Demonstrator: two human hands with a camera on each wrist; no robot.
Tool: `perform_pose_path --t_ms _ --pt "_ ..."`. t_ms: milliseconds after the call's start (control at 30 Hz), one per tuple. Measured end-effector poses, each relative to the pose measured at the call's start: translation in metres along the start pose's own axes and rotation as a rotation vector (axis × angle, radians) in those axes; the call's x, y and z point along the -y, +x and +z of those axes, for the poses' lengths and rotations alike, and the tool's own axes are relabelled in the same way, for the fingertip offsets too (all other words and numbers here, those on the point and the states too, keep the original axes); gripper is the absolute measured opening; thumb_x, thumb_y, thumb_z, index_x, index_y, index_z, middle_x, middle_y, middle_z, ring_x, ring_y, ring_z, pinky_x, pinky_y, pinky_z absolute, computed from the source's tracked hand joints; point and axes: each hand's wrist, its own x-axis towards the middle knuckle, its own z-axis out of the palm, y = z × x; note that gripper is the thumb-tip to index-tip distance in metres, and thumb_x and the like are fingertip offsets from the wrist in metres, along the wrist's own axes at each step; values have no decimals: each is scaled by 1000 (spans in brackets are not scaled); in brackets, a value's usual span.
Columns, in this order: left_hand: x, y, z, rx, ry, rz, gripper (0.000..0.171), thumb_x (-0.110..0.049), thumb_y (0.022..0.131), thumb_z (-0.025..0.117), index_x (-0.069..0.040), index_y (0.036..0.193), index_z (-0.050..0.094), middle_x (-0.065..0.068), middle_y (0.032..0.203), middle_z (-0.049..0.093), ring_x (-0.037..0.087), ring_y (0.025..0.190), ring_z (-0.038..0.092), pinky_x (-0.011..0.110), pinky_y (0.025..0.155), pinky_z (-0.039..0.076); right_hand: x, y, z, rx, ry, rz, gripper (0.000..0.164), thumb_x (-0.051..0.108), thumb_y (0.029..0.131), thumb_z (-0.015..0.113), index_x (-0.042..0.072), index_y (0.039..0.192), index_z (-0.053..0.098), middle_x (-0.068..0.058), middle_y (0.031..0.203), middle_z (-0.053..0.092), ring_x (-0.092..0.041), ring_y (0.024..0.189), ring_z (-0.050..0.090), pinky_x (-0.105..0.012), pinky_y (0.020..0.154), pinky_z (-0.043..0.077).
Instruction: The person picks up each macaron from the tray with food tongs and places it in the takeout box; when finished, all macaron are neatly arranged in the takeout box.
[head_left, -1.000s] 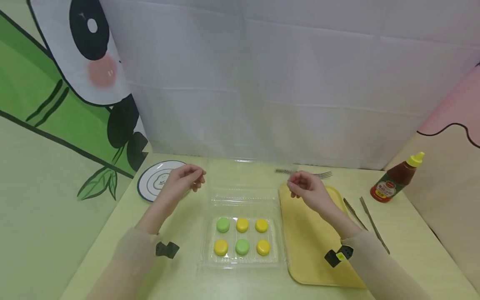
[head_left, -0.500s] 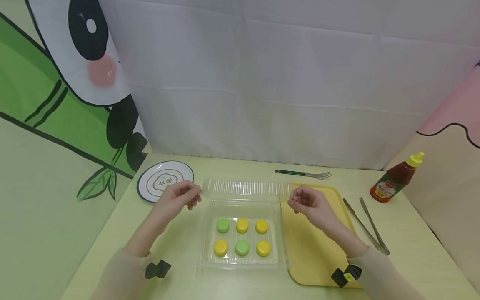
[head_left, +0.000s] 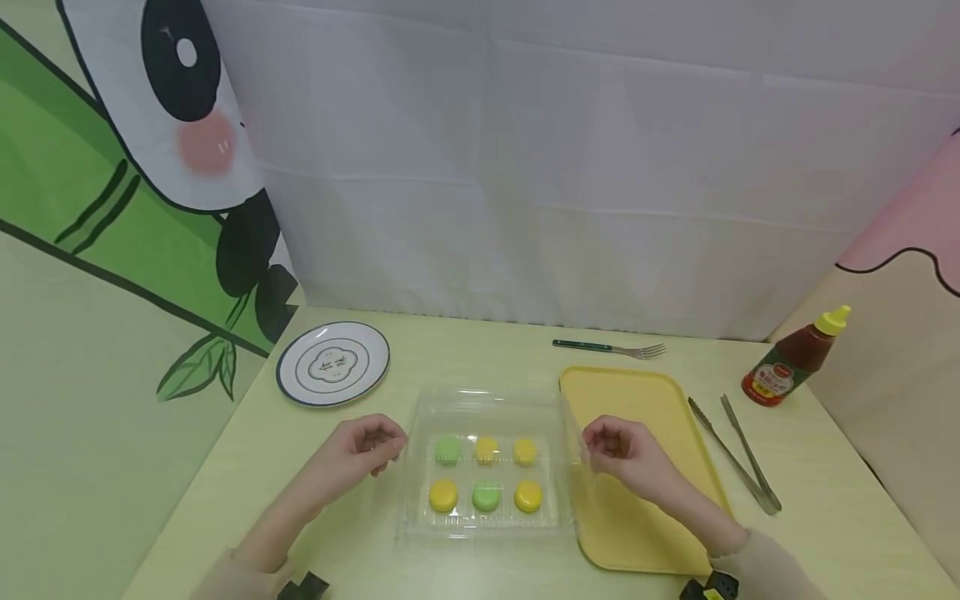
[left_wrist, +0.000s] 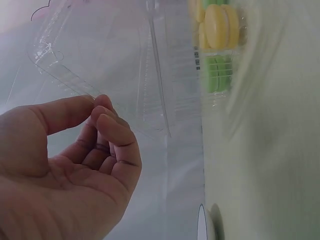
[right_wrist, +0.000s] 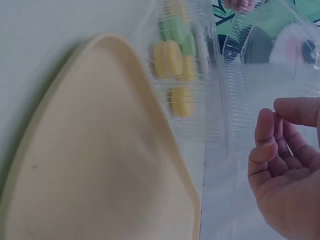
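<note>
A clear plastic clamshell box (head_left: pixel 491 527) sits mid-table with several macarons in two rows, among them a green macaron (head_left: pixel 486 497) and a yellow macaron (head_left: pixel 443 496). Its hinged lid (left_wrist: pixel 110 55) stands tilted above the base and overlaps the back row in the head view. My left hand (head_left: pixel 356 454) pinches the lid's edge at the left corner between thumb and fingertips. On the opposite side, my right hand (head_left: pixel 630 458) pinches the right corner the same way, above the tray's left side.
A yellow tray (head_left: pixel 645 533) lies right of the box, with metal tongs (head_left: pixel 738 458) beside it. Behind are a fork (head_left: pixel 607 347) and, at the back left, a white plate (head_left: pixel 333 396) with a blue rim. A sauce bottle (head_left: pixel 791 362) stands at the right.
Both hands have come down and toward the body, swinging the lid from leaning back behind the box to tilting forward over the macarons. The fork and the plate are now fully uncovered.
</note>
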Motion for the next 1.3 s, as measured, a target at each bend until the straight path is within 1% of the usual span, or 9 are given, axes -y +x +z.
perform_pose_path --t_ms 100,200,300,467,633,800,933,1100,1300 --pt "5 -4 4 5 42 -1 21 -13 97 64 6 105 62 16 88 62 17 69 55 26 59 51 -3 -5 3 27 15 12 14 -10 88 61 -10 103 61 -12 85 62 -10 71 58 -29 61 56" --pt "11 -7 8 -7 84 -2 18 -14 96 66 3 103 64 17 89 64 20 71 57 26 58 51 -8 -10 5 64 37 9 14 -7 91 62 -11 105 60 -15 87 62 -10 73 59 -29 62 57" --pt "16 -10 12 -20 110 2 16 -14 94 68 0 102 65 14 89 65 18 73 58 25 61 52 -14 -14 7 97 62 -6 15 -7 92 62 -11 106 60 -17 87 62 -10 74 59 -30 62 57" --pt "21 -13 15 -37 151 5 13 -14 93 69 -3 99 65 5 85 64 13 75 57 25 65 50 -22 -17 10 111 78 -20 18 -9 91 61 -11 109 60 -20 86 61 -10 74 58 -27 60 55" --pt "25 -15 17 -31 175 -5 10 -15 92 70 -7 96 66 2 83 64 13 75 56 25 66 49 -24 -20 13 118 71 -7 18 -7 92 62 -8 110 61 -18 88 60 -8 76 57 -23 62 54" --pt "25 -20 19 -12 155 4 10 -15 93 69 -6 96 66 1 83 63 12 76 57 25 67 50 -22 -23 12 123 74 -12 18 -3 93 63 -4 112 62 -14 90 59 -8 78 56 -23 64 53" --pt "25 -23 20 -2 126 14 10 -13 93 69 -5 97 64 3 84 63 12 77 58 25 68 51 -19 -25 11 153 107 -9 23 -6 93 61 -5 116 60 -14 91 58 -10 81 57 -23 67 54" --pt "28 -26 20 25 79 15 13 -10 92 69 -3 99 60 4 87 62 13 78 58 25 69 52 -17 -29 9 189 143 -8 30 -8 91 61 -8 121 56 -7 92 59 -10 80 57 -22 66 52" --pt "29 -32 17 74 52 51 22 -11 92 71 -1 105 57 5 91 59 12 78 57 24 68 51 -19 -34 8 218 143 12 35 -5 90 65 -8 124 54 -20 93 59 -10 79 58 -20 65 50"
